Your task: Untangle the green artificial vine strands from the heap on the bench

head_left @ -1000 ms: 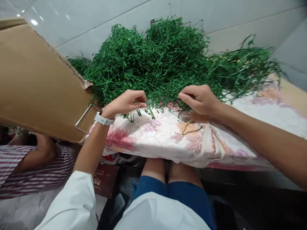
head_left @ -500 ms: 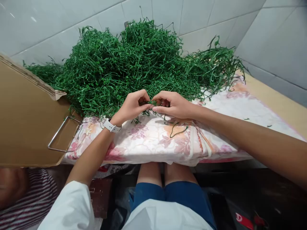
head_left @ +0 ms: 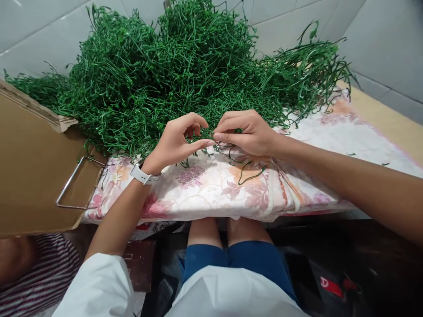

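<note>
A big tangled heap of thin green plant-like stems (head_left: 185,66) with small knobbly tips lies on a floral cloth (head_left: 205,193). At its front edge my left hand (head_left: 181,136) is open, its thumb stretched out and apart from the curled forefinger. Facing it, my right hand (head_left: 247,132) pinches thumb and fingers together on what looks like a thin green stem, mostly hidden by the fingertips. The two thumb tips almost meet. One loose looped stem (head_left: 249,174) rests on the cloth below my right hand.
To the left stands an open cardboard box (head_left: 36,171) with a metal wire handle (head_left: 71,182) near its edge. White tiled wall (head_left: 291,17) rises behind the heap. Beneath the box, part of another person in a striped garment (head_left: 42,273) shows.
My left hand's thumb and forefinger have parted from their pinch. My right hand stays pinched, slightly farther right. The view has shifted, so the heap appears higher.
</note>
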A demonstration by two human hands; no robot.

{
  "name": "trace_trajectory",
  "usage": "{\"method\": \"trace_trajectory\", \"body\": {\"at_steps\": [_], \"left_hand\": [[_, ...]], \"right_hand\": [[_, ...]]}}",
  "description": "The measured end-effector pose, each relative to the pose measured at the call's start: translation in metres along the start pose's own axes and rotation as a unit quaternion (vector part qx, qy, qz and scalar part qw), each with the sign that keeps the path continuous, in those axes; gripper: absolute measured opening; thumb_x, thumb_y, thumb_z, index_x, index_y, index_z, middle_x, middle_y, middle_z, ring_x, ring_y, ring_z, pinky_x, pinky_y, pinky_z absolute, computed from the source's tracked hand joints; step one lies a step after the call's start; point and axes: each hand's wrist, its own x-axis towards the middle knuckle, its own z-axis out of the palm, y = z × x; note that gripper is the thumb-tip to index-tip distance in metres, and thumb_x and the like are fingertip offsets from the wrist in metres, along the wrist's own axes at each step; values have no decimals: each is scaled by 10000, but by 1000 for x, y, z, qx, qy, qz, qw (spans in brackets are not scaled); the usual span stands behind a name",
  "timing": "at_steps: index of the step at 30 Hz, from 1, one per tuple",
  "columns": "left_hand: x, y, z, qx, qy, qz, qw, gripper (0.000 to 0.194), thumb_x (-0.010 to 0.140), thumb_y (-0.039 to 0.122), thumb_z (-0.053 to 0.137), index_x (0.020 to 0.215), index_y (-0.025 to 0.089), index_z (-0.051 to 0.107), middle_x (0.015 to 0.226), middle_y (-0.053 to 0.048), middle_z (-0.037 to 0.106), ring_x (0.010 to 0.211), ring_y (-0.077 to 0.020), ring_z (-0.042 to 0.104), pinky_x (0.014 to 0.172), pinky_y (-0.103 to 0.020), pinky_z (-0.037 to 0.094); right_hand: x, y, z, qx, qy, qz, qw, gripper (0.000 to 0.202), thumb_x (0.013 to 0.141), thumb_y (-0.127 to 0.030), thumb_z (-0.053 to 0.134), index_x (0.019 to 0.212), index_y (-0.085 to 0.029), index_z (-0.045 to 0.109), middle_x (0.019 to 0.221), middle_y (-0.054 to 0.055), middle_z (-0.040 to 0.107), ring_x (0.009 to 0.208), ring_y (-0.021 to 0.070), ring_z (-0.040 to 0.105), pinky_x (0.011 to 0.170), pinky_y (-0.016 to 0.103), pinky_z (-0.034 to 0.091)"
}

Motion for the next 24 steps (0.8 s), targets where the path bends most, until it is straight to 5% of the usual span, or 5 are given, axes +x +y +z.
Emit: {"method": "trace_trajectory", "body": {"at_steps": [7,14,19,21,24], "left_hand": [[1,4,-3,1,-23,-9,1000,311,1061,379,571,824,184,618,658,46,483,584,-87,369,581,-273,302],[0,7,6,-40,-40,-41,998,207,1069,435,543,1056,231,575,544,119,274,466,-99,232,527,-306,178],[-1,7,9,-21,-19,-44,999,202,1065,451,542,1079,250,551,524,121,286,458,-97,222,534,-307,177],[-2,5,6,-6,7,-54,999,216,1048,470,573,1067,257,543,499,125,289,444,-95,216,524,-311,174],[-2,3,0,-13,65,-73,995,312,1030,580,580,1044,274,523,498,118,285,435,-95,202,498,-315,164]], "right_hand": [[1,-9,-6,-68,-26,39,997,234,998,-337,629,795,-222,637,754,19,648,667,150,546,648,316,412],[6,-3,-19,-134,-62,19,989,184,957,-279,587,796,-222,655,763,24,669,725,162,604,704,312,420],[10,1,-40,-211,-63,10,975,200,961,-254,583,767,-207,603,690,26,578,701,158,532,691,313,375],[9,2,-58,-250,-16,55,967,207,955,-262,606,759,-213,563,731,32,583,726,158,525,701,319,384],[5,7,-91,-267,171,155,936,271,1017,-364,597,785,-240,533,771,25,529,713,152,456,704,329,381]]}}
